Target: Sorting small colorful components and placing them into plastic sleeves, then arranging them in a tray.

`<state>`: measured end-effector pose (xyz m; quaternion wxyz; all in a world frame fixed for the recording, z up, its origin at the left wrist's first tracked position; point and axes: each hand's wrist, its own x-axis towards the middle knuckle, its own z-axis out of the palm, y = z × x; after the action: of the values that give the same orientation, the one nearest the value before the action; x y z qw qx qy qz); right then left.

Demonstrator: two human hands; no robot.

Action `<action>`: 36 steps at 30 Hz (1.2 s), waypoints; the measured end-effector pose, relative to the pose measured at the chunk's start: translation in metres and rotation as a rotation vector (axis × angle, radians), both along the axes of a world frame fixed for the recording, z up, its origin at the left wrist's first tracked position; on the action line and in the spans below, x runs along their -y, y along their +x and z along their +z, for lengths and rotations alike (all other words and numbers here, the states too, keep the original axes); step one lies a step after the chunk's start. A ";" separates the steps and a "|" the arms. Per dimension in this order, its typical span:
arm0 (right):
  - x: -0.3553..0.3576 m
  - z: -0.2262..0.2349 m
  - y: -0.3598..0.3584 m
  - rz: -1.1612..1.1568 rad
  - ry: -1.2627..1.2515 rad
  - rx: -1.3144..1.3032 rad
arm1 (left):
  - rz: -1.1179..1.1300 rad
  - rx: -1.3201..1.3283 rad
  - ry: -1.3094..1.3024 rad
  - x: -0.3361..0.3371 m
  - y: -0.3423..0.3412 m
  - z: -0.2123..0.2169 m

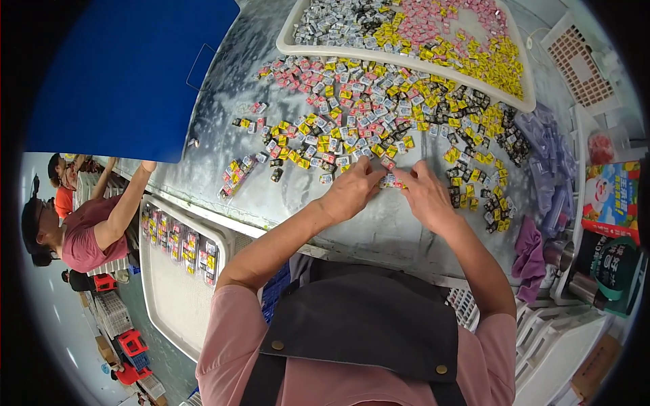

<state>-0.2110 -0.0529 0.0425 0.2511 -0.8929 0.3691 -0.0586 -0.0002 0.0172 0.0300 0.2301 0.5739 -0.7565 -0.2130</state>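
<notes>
My left hand and my right hand meet near the table's front edge, fingers bent inward. Between their fingertips is a short row of small wrapped packets; a clear holder around it is too small to make out. One pink packet sits at the left fingertips. Just beyond both hands spreads a loose heap of small packets in yellow, pink, white and black. Left of my hands lies a clear strip pack filled with packets.
A white tray heaped with sorted packets stands at the back. Clear purple-tinted plastic holders and a purple cloth lie right. Filled packs sit in a white tray at left. A blue board and a co-worker are beyond.
</notes>
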 end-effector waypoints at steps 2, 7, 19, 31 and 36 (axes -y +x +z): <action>0.001 -0.003 -0.001 0.008 -0.013 0.008 | -0.018 0.008 -0.012 0.001 0.002 -0.003; 0.005 0.003 0.000 -0.007 0.085 0.015 | -0.008 0.011 0.032 0.002 0.002 -0.002; 0.001 -0.013 -0.006 0.090 -0.094 -0.063 | -0.036 0.042 0.052 -0.001 -0.001 -0.002; -0.050 0.043 -0.022 0.120 0.030 0.116 | 0.010 -0.092 0.060 -0.065 -0.010 0.054; -0.092 0.029 -0.037 0.131 0.101 0.077 | 0.009 -0.100 0.072 -0.111 -0.023 0.033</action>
<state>-0.2475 0.0394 0.0714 0.3132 -0.8984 0.3023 -0.0577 -0.0230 0.1282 0.0628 0.2475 0.5737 -0.7335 -0.2676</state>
